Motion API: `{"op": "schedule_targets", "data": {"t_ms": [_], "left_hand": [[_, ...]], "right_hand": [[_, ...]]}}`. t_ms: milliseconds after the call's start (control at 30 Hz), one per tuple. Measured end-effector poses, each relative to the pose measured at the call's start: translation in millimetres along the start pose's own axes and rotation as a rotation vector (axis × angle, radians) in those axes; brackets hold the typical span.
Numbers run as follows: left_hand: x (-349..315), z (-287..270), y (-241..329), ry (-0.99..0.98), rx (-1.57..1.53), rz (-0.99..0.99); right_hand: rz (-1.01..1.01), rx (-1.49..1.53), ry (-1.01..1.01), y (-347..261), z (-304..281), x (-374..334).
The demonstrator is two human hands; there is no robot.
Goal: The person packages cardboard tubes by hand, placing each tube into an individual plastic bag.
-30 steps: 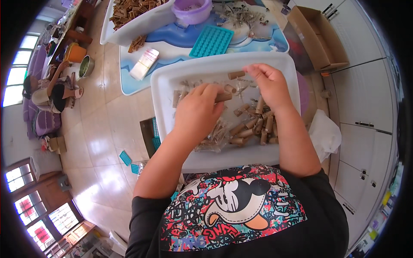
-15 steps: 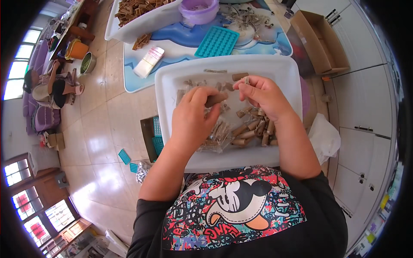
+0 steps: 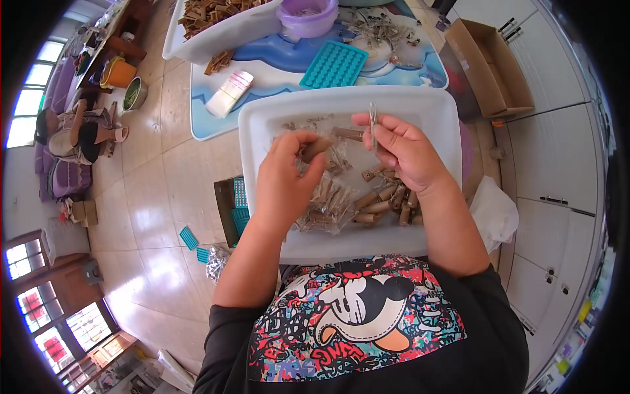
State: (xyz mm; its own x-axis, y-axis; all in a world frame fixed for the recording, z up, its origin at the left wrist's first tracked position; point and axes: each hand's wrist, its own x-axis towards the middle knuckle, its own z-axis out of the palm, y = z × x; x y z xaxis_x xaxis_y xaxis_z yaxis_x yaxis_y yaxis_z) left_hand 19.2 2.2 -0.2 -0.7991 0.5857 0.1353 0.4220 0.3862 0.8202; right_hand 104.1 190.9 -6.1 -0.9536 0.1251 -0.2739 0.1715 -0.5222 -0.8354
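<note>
Over a white plastic tray (image 3: 262,111) both hands are at work. My left hand (image 3: 287,180) is closed around a short brown tube-like piece (image 3: 316,148), partly hidden by the fingers. My right hand (image 3: 408,151) pinches a thin, shiny, narrow piece (image 3: 373,123) that stands upright between thumb and fingers; its exact kind is too small to tell. Another brown tube (image 3: 348,133) shows between the two hands. Below them in the tray lie a heap of brown tubes (image 3: 384,200) on the right and several brown pieces in clear wrapping (image 3: 326,210) nearer the left forearm.
Beyond the tray, a blue patterned table (image 3: 275,59) bears a teal gridded mat (image 3: 335,64), a stack of clear bags (image 3: 230,93), a purple basin (image 3: 307,20) and loose metal bits (image 3: 384,33). A cardboard box (image 3: 489,65) stands right. Another person (image 3: 79,134) sits far left.
My right hand has turned, and the shiny piece in it now stands up higher. My left hand has shifted slightly left with its brown piece.
</note>
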Motion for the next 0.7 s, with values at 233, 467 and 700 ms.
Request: {"op": "schedule_targets", "data": {"t_ms": [233, 467, 700], "left_hand": [[3, 3, -12, -0.152, -0.638, -0.320], [5, -1, -4, -0.139, -0.760, -0.484], [-1, 5, 4, -0.225, -0.745, -0.445]], "right_hand": [[-0.121, 0.094, 0.120, 5, -8, 1], [-0.152, -0.517, -0.014, 10, 7, -1], [-0.222, -0.677, 0.049, 14, 18, -3]]}}
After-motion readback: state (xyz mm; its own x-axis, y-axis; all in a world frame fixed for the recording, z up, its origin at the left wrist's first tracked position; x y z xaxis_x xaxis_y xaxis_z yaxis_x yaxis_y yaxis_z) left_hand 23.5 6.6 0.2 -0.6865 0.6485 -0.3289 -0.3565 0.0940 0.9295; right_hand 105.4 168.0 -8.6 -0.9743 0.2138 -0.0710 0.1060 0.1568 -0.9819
